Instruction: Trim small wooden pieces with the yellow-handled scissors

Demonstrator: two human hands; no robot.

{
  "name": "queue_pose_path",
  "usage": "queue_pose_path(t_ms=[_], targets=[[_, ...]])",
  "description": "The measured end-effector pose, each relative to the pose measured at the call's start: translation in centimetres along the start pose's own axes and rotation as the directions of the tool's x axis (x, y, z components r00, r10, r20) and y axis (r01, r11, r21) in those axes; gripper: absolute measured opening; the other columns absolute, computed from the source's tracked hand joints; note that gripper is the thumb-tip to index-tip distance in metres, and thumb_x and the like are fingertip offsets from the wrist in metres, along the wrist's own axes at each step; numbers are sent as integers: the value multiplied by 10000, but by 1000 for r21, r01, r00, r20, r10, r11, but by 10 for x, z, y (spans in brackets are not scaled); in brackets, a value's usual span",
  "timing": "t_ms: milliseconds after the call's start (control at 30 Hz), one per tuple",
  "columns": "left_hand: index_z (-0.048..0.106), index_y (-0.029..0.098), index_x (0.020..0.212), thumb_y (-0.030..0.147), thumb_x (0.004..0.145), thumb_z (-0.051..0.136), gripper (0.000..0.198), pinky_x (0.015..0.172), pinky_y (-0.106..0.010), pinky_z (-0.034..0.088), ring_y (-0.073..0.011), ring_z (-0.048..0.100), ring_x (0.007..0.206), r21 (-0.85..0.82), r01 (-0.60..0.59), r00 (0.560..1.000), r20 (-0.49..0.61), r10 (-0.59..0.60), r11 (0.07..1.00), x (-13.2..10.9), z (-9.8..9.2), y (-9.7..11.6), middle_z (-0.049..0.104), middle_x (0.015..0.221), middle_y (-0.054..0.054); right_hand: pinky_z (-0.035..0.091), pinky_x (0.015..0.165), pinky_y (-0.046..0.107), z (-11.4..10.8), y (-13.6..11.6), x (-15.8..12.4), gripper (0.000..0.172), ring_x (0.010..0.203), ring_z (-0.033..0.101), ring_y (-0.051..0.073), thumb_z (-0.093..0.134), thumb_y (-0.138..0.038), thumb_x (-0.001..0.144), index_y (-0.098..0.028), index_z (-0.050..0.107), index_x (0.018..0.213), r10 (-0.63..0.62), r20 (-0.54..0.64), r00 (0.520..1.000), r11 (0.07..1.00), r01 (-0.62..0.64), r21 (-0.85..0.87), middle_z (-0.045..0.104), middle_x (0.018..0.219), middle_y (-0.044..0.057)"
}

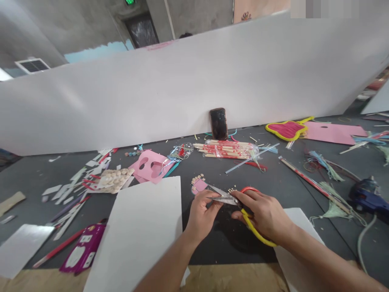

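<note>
Wrapped around the red and yellow handles of a pair of scissors is my right hand. The scissor blades stand apart and point left toward my left hand. My left hand is closed in a pinch near the blades; whatever lies between its fingertips is too small or hidden to name. Just beyond it, a small pink piece lies on the table, with small beige bits along its far edge. A few more pale bits lie behind the blades.
A phone leans against the white partition. Before it lie wrapped sticks. Pink cut-out sheets, white sheets and a purple pack lie left. A blue corded tool, tassels and a pink-yellow fan shape lie right.
</note>
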State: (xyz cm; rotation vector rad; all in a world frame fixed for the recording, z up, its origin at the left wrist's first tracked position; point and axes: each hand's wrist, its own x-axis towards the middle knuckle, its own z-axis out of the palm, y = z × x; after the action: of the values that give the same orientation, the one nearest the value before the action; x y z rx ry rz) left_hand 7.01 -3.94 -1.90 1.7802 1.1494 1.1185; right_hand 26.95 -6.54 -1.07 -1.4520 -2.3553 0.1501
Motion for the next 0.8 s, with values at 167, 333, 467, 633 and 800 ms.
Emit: queue_pose_path(t_ms=[167,333,467,633,800], targets=[[684,183,783,270,797,628,104,816,-325,496,-200,644,825,26,2,997,-71,0,1000,-2,1,1,699,834,-54,493,670,306,-2,-5,-1,454,821,655,227,391,-504,914,-170,572,1163,38,49,998,998,-41,54,672,958,114],[687,190,783,251,803,623,91,821,-342,497,-201,646,829,65,-30,992,-120,38,997,-2,2,-2,708,836,-55,499,656,297,-1,-6,1,433,786,656,211,442,-507,889,-203,573,1168,58,15,998,996,-59,63,669,972,105],[694,191,781,264,822,605,122,808,-335,498,-199,649,820,69,-75,986,-143,84,995,-1,4,-7,716,820,-53,504,654,302,-1,-5,3,472,809,647,216,490,-531,852,-209,554,1192,45,3,999,999,-45,30,655,989,114],[690,196,788,254,828,598,116,804,-330,485,-192,645,794,96,-91,990,-99,100,991,0,1,-7,712,800,-40,508,703,358,-4,-7,3,637,931,602,271,543,-640,765,-190,522,1216,38,23,999,999,-38,5,622,1017,134],[682,198,792,249,825,599,103,820,-344,472,-199,635,831,100,-118,989,-74,126,988,0,-1,-10,704,821,-48,495,751,379,-5,-8,4,676,958,574,279,528,-671,759,-178,521,1221,46,51,998,998,-48,35,616,1014,134]])
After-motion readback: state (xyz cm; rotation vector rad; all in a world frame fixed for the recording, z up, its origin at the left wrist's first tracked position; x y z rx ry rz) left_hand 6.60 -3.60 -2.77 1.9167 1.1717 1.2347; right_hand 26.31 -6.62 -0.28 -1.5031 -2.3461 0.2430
